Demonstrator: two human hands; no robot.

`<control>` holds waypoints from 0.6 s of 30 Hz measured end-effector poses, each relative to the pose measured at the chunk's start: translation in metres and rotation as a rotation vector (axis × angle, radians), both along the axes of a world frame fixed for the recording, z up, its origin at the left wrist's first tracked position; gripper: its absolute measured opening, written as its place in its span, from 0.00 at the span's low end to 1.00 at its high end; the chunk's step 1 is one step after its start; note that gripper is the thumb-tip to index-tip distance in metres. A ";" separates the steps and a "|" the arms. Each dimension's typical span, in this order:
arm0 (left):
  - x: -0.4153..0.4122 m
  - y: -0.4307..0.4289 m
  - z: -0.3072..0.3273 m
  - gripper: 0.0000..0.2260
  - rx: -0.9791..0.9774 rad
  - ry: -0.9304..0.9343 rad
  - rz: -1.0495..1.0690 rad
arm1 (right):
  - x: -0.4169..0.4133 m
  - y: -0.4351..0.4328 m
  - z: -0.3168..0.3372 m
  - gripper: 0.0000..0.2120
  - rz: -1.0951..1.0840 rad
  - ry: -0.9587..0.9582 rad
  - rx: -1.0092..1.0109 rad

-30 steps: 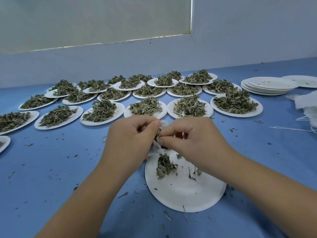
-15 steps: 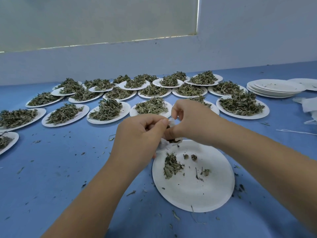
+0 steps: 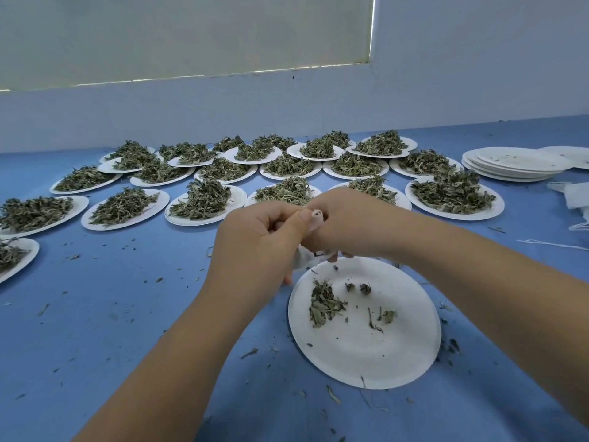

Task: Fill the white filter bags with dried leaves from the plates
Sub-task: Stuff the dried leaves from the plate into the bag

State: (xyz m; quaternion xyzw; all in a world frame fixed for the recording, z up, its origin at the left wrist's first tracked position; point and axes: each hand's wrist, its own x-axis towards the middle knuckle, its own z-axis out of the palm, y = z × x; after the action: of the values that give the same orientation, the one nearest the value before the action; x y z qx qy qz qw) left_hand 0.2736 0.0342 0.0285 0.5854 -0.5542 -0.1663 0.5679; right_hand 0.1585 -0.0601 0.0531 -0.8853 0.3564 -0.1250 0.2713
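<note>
My left hand (image 3: pixel 255 247) and my right hand (image 3: pixel 353 223) meet above the far rim of a white paper plate (image 3: pixel 360 355). Between them they pinch a small white filter bag (image 3: pixel 304 258); its top shows at my left thumb and its body hangs below the fingers, mostly hidden. A small clump of dried leaves (image 3: pixel 323 303) and a few crumbs lie on the near plate. Whether leaves are in my right fingers is hidden.
Several white plates heaped with dried leaves (image 3: pixel 204 199) fill the blue table (image 3: pixel 95 314) behind my hands. A stack of used plates (image 3: pixel 513 164) sits far right, with white bags and strings (image 3: pixel 573 202) at the right edge. Leaf crumbs litter the cloth.
My right hand rose from the plate, brought its pinch to the bag and closed against my left hand. The clump on the plate stayed put. The view shifted slightly.
</note>
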 end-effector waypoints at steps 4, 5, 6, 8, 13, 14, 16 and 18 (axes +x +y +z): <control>0.003 -0.001 -0.001 0.08 0.015 -0.006 0.041 | -0.030 -0.002 -0.005 0.12 0.066 -0.196 0.063; 0.004 -0.002 -0.001 0.08 0.018 -0.011 0.045 | -0.036 -0.003 -0.008 0.12 0.070 -0.208 0.050; 0.003 -0.002 -0.002 0.08 0.020 -0.025 0.045 | -0.044 -0.002 -0.010 0.13 0.080 -0.210 0.037; 0.002 -0.001 -0.003 0.08 0.020 -0.062 0.045 | -0.058 -0.001 -0.016 0.15 0.117 -0.149 0.019; -0.001 -0.001 -0.004 0.09 0.010 -0.114 0.058 | -0.081 0.004 -0.029 0.13 0.203 0.055 -0.033; -0.001 -0.001 -0.004 0.08 0.008 -0.124 0.060 | -0.081 0.004 -0.031 0.13 0.211 0.091 -0.073; -0.001 -0.001 -0.004 0.08 0.001 -0.141 0.065 | -0.077 0.007 -0.036 0.15 0.246 0.168 -0.175; -0.002 0.000 -0.004 0.08 0.000 -0.151 0.064 | -0.075 0.010 -0.041 0.16 0.283 0.238 -0.250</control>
State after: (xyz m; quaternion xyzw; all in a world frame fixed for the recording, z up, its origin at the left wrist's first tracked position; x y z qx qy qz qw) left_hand 0.2714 0.0338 0.0244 0.6136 -0.5764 -0.1035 0.5296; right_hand 0.0838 -0.0505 0.0120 -0.9617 0.2400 -0.0237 0.1303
